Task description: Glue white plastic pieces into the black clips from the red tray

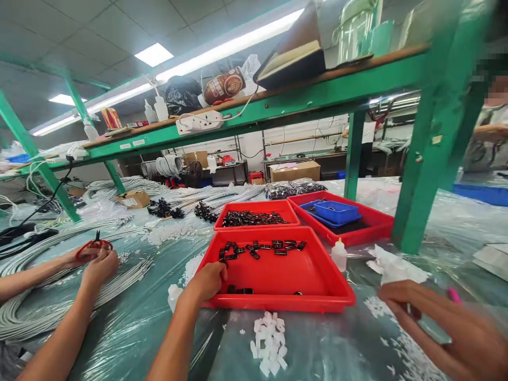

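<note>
My left hand [209, 280] reaches over the left wall of the front red tray [273, 302]. Its fingers are curled together beside small black glossy pieces [234, 250]; whatever they pinch is hidden. More black pieces [242, 290] lie near the tray's front wall. At the right, my right hand [444, 325] is blurred above the plastic-covered table, thumb and fingers bent towards each other. Something small and dark shows between them, too unclear to name. Below that hand are scattered white bits [416, 354], and a crumpled white tissue [399, 264] lies just beyond it.
Behind stand a red tray full of black pieces [254, 217] and another with blue trays [337, 211]. A small white bottle [339, 255] stands by a green post [420, 169]. At left, a co-worker's hands [99, 262] hold red-handled scissors [95, 244] over coiled cables [24, 312].
</note>
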Demonstrator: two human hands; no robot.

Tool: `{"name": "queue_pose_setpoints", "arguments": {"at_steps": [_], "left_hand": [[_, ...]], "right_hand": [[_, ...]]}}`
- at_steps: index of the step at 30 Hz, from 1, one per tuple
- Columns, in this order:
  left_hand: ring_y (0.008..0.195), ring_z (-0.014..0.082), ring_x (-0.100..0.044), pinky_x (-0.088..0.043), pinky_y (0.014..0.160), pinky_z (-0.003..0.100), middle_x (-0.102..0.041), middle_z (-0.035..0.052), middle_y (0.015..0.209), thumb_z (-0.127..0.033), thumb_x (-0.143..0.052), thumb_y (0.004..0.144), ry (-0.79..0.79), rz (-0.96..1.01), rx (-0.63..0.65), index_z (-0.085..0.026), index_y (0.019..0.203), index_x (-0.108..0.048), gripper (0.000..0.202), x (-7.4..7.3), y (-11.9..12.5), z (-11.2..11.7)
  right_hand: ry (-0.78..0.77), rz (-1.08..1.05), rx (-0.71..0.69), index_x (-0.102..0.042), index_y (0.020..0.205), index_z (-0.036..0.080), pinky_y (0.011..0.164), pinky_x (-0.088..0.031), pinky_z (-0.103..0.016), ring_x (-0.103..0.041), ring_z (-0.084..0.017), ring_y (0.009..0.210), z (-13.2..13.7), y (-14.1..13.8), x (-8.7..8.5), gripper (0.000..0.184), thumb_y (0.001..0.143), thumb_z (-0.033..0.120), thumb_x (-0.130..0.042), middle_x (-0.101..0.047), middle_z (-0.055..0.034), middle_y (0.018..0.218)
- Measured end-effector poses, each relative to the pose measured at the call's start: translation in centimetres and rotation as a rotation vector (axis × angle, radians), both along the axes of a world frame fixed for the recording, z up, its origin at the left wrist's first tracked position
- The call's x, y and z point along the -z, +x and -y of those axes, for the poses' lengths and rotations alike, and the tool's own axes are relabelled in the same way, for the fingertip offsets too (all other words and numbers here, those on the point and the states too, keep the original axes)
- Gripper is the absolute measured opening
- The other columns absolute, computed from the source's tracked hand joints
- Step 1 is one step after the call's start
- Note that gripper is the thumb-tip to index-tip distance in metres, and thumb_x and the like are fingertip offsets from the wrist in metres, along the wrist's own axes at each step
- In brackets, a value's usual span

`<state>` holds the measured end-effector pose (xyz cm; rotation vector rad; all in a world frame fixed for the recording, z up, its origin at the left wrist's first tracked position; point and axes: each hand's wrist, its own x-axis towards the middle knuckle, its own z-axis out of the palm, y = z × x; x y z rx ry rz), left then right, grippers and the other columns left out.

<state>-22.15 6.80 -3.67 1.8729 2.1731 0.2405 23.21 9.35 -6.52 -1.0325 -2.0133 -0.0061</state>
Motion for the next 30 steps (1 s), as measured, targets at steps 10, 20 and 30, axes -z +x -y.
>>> {"name": "queue_pose_setpoints", "arguments": {"at_steps": [10, 20, 30], "left_hand": [[0.093, 0.02, -0.07, -0.06, 0.087, 0.039, -0.072, 0.0041, 0.1, -0.034, -0.07, 0.102, -0.061, -0.083, -0.058, -0.016, 0.097, -0.07, 0.019, 0.5, -0.1, 0.2], [0.075, 0.0159, -0.065, -0.058, 0.078, 0.034, -0.065, -0.0015, 0.08, -0.034, -0.069, 0.102, 0.226, 0.183, -0.002, -0.015, 0.087, -0.066, 0.025, -0.9, 0.0, 0.2], [0.085, 0.023, -0.071, -0.062, 0.077, 0.036, -0.071, 0.006, 0.089, -0.037, -0.062, 0.096, 0.732, 0.874, 0.284, -0.026, 0.085, -0.06, 0.016, 1.2, 15.0, 2.0]], "right_hand": [[0.119, 0.191, -0.134, -0.064, 0.123, 0.043, 0.079, -0.07, -0.038, -0.079, -0.031, 0.1, -0.6, 0.4, 4.8, 0.025, 0.101, 0.038, -0.052, -0.077, -0.0077, 0.12], [0.119, 0.176, -0.284, -0.069, 0.106, 0.035, 0.063, -0.065, -0.028, -0.08, -0.024, 0.082, 0.9, -1.8, 0.5, 0.016, 0.102, 0.031, -0.054, -0.078, -0.0047, 0.103], [-0.625, -0.116, -0.34, -0.07, 0.123, 0.031, 0.074, -0.06, -0.029, -0.074, -0.021, 0.084, 6.1, -6.1, -1.1, 0.03, 0.095, 0.039, -0.066, -0.075, -0.0029, 0.097]]}}
